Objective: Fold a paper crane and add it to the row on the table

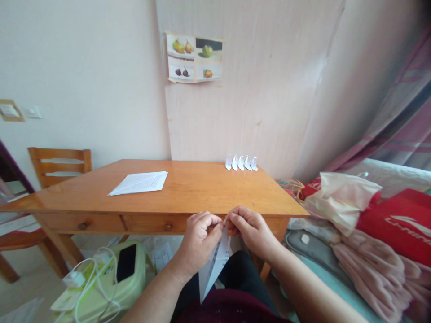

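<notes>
Paper (pixel 214 267): 1 | left hand (pixel 199 240), right hand (pixel 251 229): pinching | folded pieces (pixel 240 164): 5

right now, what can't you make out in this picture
Head view, all four:
Folded paper, top end: covered by the left hand and right hand.
Paper sheets, their writing: too small.
Row of folded papers, their creases: too small.
Red bag, right side: cut off by the right edge.

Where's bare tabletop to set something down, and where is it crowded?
On the table, the widest bare patch lies between the printed sheets and the row of folded papers, beyond the left hand and right hand. Another lies left of the sheets. Crowded: the back right, where the folded papers stand, and the green box, topped with a phone and white charger.
</notes>
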Motion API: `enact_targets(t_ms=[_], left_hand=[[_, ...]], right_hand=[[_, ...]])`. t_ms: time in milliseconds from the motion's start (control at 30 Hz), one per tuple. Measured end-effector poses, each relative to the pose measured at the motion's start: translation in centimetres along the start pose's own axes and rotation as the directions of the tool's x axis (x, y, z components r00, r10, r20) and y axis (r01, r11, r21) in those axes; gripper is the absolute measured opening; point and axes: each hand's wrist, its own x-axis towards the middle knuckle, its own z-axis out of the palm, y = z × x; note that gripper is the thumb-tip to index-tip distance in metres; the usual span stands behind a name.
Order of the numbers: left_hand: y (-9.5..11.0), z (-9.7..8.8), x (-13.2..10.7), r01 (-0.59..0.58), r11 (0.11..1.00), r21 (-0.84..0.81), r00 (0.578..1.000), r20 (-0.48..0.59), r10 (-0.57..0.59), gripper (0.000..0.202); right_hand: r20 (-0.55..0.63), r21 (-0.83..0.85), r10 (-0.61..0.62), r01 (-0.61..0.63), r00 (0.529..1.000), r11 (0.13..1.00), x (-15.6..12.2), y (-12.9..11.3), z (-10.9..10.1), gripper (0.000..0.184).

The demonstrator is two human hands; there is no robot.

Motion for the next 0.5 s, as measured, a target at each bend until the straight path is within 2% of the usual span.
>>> enact_targets(t_ms=[67, 267, 500], left_hand=[[-0.1, 0.1, 0.0, -0.004, 1.000, -0.007, 1.000, -0.016, 0.003, 0.018], [-0.1, 0.2, 0.1, -0.025, 1.000, 0.014, 1.000, -0.018, 0.025, 0.019], [0.0, 0.2, 0.0, -0.048, 0.999, 0.026, 0.999, -0.005, 0.048, 0.019]], right_hand=[[-0.016, 0.007, 0.003, -0.003, 1.000, 1.000, -0.1, 0.0, -0.1, 0.026], [-0.009, -0.190, -0.067, 0.064, 0.998, 0.980, -0.2, -0.6, 0.1, 0.017], [-0.021, -0.276, -0.104, 0.094, 0.994, 0.957, -0.4, -1.0, 0.2, 0.017]])
